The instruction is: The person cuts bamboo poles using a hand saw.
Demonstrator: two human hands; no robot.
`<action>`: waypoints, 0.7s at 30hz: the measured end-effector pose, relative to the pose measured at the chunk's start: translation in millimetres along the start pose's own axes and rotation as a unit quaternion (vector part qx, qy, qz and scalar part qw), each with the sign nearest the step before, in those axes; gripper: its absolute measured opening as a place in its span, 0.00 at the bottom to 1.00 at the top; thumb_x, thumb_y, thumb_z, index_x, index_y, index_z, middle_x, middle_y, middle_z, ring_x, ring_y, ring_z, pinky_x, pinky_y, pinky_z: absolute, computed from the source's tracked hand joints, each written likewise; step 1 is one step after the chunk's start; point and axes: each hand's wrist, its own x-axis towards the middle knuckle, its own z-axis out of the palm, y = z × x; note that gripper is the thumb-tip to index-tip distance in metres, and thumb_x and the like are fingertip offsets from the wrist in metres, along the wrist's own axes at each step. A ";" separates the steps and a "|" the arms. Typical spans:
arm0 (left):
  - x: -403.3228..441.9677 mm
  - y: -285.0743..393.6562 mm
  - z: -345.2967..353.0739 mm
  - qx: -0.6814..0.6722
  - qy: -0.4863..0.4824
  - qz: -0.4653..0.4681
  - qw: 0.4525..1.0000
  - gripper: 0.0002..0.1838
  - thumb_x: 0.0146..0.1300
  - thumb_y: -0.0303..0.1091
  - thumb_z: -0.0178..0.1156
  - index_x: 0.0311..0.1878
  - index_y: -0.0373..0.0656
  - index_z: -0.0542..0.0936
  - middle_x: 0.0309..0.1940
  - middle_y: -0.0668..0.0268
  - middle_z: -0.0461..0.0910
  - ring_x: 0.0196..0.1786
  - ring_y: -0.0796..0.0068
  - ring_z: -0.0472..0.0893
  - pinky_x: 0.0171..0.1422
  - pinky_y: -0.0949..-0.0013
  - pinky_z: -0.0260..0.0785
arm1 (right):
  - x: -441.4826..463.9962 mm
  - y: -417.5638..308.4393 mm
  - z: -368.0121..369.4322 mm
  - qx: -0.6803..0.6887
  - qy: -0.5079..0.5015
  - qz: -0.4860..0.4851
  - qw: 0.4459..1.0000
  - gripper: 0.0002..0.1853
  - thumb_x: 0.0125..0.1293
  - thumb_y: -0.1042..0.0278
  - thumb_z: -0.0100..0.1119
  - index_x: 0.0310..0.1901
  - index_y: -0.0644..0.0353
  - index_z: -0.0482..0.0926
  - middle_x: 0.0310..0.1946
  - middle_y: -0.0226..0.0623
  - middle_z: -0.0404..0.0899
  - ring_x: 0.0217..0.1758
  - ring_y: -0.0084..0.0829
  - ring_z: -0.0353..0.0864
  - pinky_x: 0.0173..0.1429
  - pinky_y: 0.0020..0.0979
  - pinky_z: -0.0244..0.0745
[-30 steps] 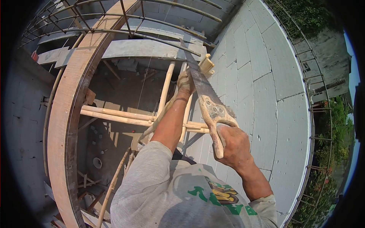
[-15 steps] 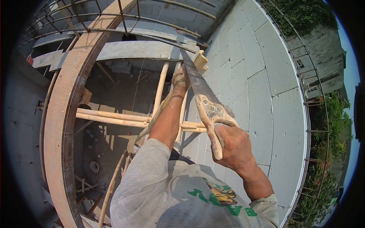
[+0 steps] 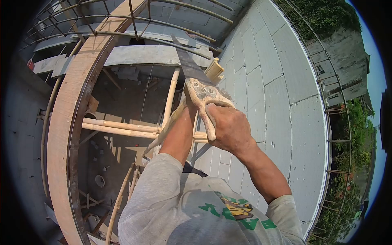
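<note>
My right hand [image 3: 229, 124] is wrapped round the wooden handle of a hand saw [image 3: 200, 87], whose blade points up and away to the left. The saw's handle end and blade cover my left hand, so its fingers are hidden; only the forearm shows below. A pale bamboo pole [image 3: 168, 126] runs diagonally beside that forearm. Just right of the blade, the end of a bamboo bundle [image 3: 214, 70] sticks up near the block wall. The blade's far part lies over a grey board [image 3: 141, 55].
A long wooden beam [image 3: 63, 134] stands at the left, with a deep floor area below. Rebar [image 3: 163, 21] crosses the top. Horizontal bamboo poles [image 3: 118, 126] span the gap. A light block wall [image 3: 273, 102] rises at the right, with more rebar [image 3: 346, 141] beyond it.
My right hand has pushed the saw forward and to the left, and the saw now covers my left hand, which showed before. The view has shifted slightly.
</note>
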 end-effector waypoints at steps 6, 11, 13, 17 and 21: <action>-4.9 -2.2 2.1 -0.017 0.009 0.005 1.000 0.21 0.62 0.54 0.60 0.47 0.48 0.85 0.39 0.60 0.87 0.44 0.58 0.86 0.47 0.58 0.76 | 29.9 13.3 13.4 -0.038 -0.032 0.032 0.998 0.10 0.57 0.70 0.63 0.37 0.59 0.72 0.27 0.44 0.80 0.31 0.49 0.83 0.36 0.44 0.80; -4.4 -9.2 7.9 -0.025 0.015 0.011 1.000 0.20 0.62 0.53 0.60 0.46 0.47 0.85 0.39 0.61 0.87 0.43 0.60 0.86 0.47 0.59 0.76 | 20.0 16.5 18.8 -0.024 -0.016 0.036 0.999 0.10 0.57 0.70 0.64 0.37 0.59 0.72 0.28 0.44 0.81 0.32 0.49 0.83 0.36 0.44 0.80; -1.1 -10.7 10.4 -0.028 0.018 0.014 0.999 0.20 0.62 0.53 0.60 0.46 0.47 0.85 0.38 0.62 0.87 0.43 0.61 0.86 0.46 0.59 0.76 | 19.0 16.5 17.2 -0.020 -0.014 0.036 0.999 0.10 0.57 0.70 0.64 0.38 0.59 0.72 0.28 0.44 0.81 0.32 0.49 0.83 0.36 0.44 0.80; 0.6 -16.9 14.5 -0.032 0.025 0.021 0.999 0.20 0.63 0.53 0.60 0.45 0.47 0.85 0.38 0.63 0.87 0.42 0.63 0.86 0.46 0.60 0.76 | 12.4 14.5 13.5 -0.015 -0.019 0.041 0.999 0.11 0.56 0.71 0.64 0.38 0.59 0.72 0.28 0.45 0.80 0.32 0.50 0.83 0.36 0.44 0.80; 3.1 -16.2 17.6 -0.036 0.026 0.027 0.999 0.19 0.63 0.52 0.60 0.44 0.46 0.85 0.37 0.63 0.88 0.42 0.65 0.86 0.46 0.61 0.77 | 11.5 17.9 9.0 0.003 -0.027 0.052 0.998 0.11 0.55 0.72 0.64 0.39 0.59 0.72 0.28 0.45 0.80 0.32 0.51 0.83 0.35 0.44 0.79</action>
